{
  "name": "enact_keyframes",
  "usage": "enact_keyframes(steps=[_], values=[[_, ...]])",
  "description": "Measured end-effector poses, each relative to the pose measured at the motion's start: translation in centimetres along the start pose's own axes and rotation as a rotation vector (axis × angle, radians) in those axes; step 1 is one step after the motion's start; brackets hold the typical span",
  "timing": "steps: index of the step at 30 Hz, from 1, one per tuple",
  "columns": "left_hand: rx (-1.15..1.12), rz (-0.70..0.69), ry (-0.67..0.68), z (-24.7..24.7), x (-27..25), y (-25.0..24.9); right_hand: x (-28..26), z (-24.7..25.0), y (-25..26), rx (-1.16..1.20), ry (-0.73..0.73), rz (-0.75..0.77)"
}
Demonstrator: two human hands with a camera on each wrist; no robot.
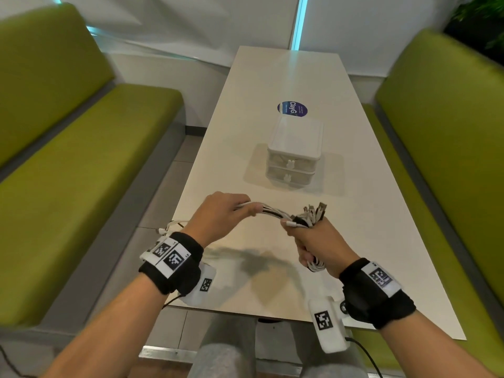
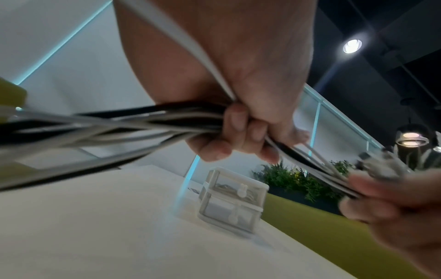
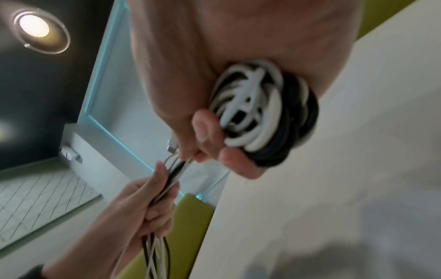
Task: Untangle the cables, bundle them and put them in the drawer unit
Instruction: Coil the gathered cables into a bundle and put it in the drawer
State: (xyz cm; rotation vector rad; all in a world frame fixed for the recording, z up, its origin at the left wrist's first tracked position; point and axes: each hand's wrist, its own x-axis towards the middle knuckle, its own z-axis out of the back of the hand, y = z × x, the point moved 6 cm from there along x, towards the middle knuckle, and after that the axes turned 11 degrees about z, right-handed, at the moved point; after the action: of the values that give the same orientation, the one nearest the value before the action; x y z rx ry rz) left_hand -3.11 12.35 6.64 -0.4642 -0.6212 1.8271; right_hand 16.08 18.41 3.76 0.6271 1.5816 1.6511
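Observation:
A bunch of white and black cables [image 1: 272,212] stretches between both hands above the near end of the table. My left hand [image 1: 226,211] grips the loose strands [image 2: 143,122], whose tails trail off past the table's left edge. My right hand [image 1: 308,241] grips the coiled part [image 3: 257,111], with several plug ends [image 1: 316,211] sticking up above the fist. The small white two-drawer unit [image 1: 293,156] stands mid-table beyond the hands, both drawers pushed in; it also shows in the left wrist view [image 2: 233,200].
The long white table [image 1: 368,241] runs away from me, with a round blue sticker [image 1: 292,109] behind the drawer unit. Green benches [image 1: 81,165] flank it on both sides. My knees sit under the near edge.

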Motion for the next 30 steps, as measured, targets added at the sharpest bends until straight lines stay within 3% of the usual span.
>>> enact_keyframes(steps=[4, 7, 11, 14, 18, 20, 22, 26, 30], values=[[0.061, 0.028, 0.123, -3.1, -1.5, -1.0, 0.1, 0.4, -0.4, 0.21, -0.135, -0.034], [0.098, 0.054, 0.087, -4.7, -2.0, -1.7, -0.1, -0.4, -0.7, 0.452, -0.204, -0.086], [0.286, -0.015, 0.003, -6.8, -2.5, -3.4, 0.6, -1.2, -0.6, 0.658, -0.322, -0.151], [0.311, 0.003, 0.04, -6.5, -2.3, -3.4, 0.9, -0.9, -0.2, 0.64, -0.331, -0.136], [-0.036, -0.01, -0.017, -2.5, -1.2, -3.8, 0.9, -0.4, -0.1, 0.519, -0.287, -0.105], [0.026, -0.047, -0.014, -2.2, -0.5, -4.9, 1.0, -0.3, 0.0, 0.49, -0.274, -0.091], [0.037, -0.003, 0.035, -3.0, 0.1, -5.1, 1.1, -0.4, 0.3, 0.496, -0.266, -0.075], [-0.234, 0.154, 0.09, -4.6, -0.7, -3.9, 1.0, -0.5, 0.2, 0.533, -0.324, -0.068], [-0.257, 0.151, -0.051, -5.0, -1.5, -3.9, 0.8, -1.2, -0.4, 0.488, -0.361, -0.104]])
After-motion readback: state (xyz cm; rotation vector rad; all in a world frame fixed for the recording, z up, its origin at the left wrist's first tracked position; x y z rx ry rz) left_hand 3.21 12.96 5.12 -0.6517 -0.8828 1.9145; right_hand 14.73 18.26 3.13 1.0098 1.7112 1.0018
